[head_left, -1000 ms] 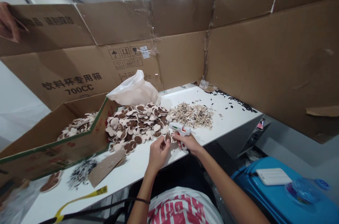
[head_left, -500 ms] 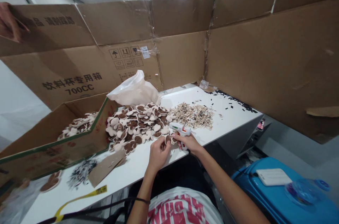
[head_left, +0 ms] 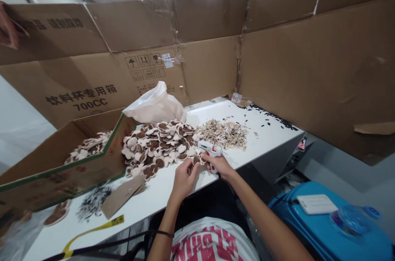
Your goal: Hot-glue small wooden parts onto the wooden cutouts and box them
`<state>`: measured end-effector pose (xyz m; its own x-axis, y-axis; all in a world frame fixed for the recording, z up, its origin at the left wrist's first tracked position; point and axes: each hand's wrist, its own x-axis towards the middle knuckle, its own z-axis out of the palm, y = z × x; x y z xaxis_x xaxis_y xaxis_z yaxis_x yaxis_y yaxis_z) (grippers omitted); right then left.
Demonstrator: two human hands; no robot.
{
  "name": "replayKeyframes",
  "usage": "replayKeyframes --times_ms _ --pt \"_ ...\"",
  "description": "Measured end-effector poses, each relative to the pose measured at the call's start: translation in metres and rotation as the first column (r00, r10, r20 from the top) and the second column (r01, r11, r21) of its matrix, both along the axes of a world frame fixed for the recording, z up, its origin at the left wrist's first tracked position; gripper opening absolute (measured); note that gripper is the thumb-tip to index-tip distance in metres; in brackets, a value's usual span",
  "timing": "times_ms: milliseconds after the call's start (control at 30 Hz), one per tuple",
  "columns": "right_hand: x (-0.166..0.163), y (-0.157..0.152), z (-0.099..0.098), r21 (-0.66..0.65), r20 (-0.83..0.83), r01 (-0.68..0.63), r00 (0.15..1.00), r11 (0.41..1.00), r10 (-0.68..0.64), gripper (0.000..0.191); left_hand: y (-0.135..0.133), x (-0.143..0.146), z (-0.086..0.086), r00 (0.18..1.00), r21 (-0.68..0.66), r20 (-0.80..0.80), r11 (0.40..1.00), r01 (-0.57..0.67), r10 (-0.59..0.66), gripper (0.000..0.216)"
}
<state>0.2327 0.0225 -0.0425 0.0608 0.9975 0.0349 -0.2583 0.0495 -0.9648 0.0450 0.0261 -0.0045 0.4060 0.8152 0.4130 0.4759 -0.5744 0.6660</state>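
Note:
My right hand (head_left: pixel 219 166) grips a white glue gun (head_left: pixel 210 150) at the front edge of the white table (head_left: pixel 271 133), its nozzle pointing left. My left hand (head_left: pixel 184 178) pinches a small brown-and-cream mushroom-shaped piece (head_left: pixel 195 159) right at the nozzle. A heap of the same pieces (head_left: pixel 157 145) lies just behind my hands. A pile of thin pale stick-like bits (head_left: pixel 224 133) lies to the right of that heap.
An open cardboard box (head_left: pixel 58 166) with more pieces stands at left, a white plastic bag (head_left: pixel 156 106) behind the heap. Tall cardboard walls (head_left: pixel 308 71) enclose the table. Small black bits (head_left: pixel 92 203), a cardboard scrap (head_left: pixel 121 196) and yellow tape (head_left: pixel 89 234) lie front left. A blue case (head_left: pixel 327 232) sits low right.
Almost nothing moved: both hands stay together at the glue gun's nozzle, and the view has shifted slightly.

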Motion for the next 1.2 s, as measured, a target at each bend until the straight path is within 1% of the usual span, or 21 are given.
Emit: replayKeyframes --times_ms 100,267,367,633,833,1200 --pt "0.000 0.001 -0.001 -0.010 0.016 0.010 1.000 1.000 -0.010 0.041 0.001 0.000 -0.001 1.000 -0.012 -0.002 1.000 0.013 -0.013 0.039" --pt "-0.001 0.000 0.001 -0.017 0.041 0.009 0.999 1.000 -0.009 0.044 0.002 0.000 -0.003 1.000 0.002 -0.002 1.000 -0.021 0.021 0.039" --pt "-0.001 0.000 0.002 -0.016 0.040 0.005 0.999 1.000 -0.004 0.045 0.002 -0.001 -0.005 1.000 0.001 -0.011 1.000 -0.017 0.017 0.038" --pt "-0.001 -0.001 0.003 0.004 0.010 0.006 1.000 1.000 -0.006 0.043 0.000 0.000 -0.001 1.000 -0.031 -0.010 0.999 0.019 -0.019 0.037" --pt "-0.001 -0.001 0.004 0.005 0.043 -0.006 0.999 1.000 0.006 0.044 -0.001 -0.001 0.001 1.000 -0.033 -0.001 0.999 0.021 -0.021 0.034" --pt "0.002 -0.005 0.010 0.004 0.066 -0.066 0.996 0.998 0.065 0.043 0.000 -0.001 0.004 0.998 0.064 -0.051 0.998 -0.019 0.022 0.031"
